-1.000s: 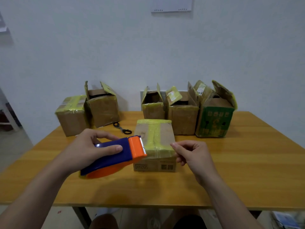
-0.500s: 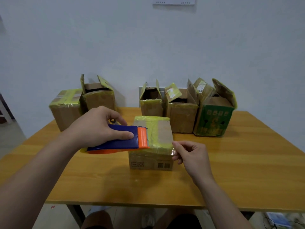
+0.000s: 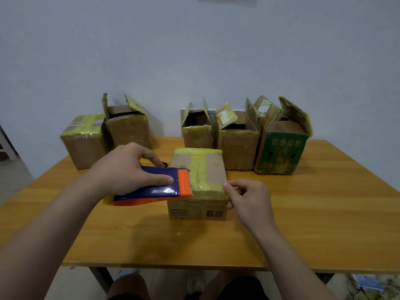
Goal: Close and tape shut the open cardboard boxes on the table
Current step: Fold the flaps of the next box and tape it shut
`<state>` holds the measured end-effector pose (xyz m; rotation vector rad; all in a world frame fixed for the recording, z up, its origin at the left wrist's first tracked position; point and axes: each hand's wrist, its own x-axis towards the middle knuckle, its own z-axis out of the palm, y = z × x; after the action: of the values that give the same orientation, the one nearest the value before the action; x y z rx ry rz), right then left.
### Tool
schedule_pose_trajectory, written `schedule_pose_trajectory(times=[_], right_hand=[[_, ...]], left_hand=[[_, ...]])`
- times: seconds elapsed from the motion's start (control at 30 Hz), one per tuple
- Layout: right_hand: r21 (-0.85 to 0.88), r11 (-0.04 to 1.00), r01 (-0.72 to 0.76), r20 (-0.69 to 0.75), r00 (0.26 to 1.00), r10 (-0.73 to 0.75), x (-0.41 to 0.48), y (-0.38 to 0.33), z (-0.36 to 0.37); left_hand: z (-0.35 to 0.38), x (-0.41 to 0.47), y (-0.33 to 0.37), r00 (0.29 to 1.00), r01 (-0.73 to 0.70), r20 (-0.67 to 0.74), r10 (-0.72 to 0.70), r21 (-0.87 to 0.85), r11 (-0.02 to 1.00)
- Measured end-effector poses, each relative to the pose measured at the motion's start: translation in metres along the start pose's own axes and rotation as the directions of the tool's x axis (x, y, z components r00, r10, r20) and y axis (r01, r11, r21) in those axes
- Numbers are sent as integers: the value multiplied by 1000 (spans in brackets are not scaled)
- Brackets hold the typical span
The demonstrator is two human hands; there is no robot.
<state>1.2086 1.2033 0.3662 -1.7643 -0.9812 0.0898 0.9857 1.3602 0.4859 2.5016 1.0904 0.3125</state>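
A closed cardboard box with yellowish tape across its top sits at the table's middle. My left hand grips a blue and orange tape dispenser, whose orange blade end rests at the box's front left top edge. My right hand pinches the tape end at the box's front right top corner. Behind stand open boxes with raised flaps: one at the left, two in the centre, and a green printed one on the right.
A taped shut box stands at the far left of the wooden table. A dark scissor handle peeks out behind my left hand. The white wall runs close behind the row of boxes. My knees show below the table's front edge.
My left hand has carried the dispenser up and to the right, bringing its blade end onto the box's top edge. My right hand stayed pinched at the box's front right corner.
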Motion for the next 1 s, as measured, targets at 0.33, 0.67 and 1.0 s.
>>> schedule_pose_trajectory(times=[0.33,0.67,1.0], right_hand=[[-310,951,-13,-33,999,3,8,-17,-11],[-522,819,239,344,938,-54,29,-50,59],[-581,772,257,442,896,34,32,-39,56]], left_hand=[[7,14,-7,996,54,74,-55,12,998],[9,17,-17,989,86,120,-86,1,996],[-13,4,-64,987,71,154,-52,-122,990]])
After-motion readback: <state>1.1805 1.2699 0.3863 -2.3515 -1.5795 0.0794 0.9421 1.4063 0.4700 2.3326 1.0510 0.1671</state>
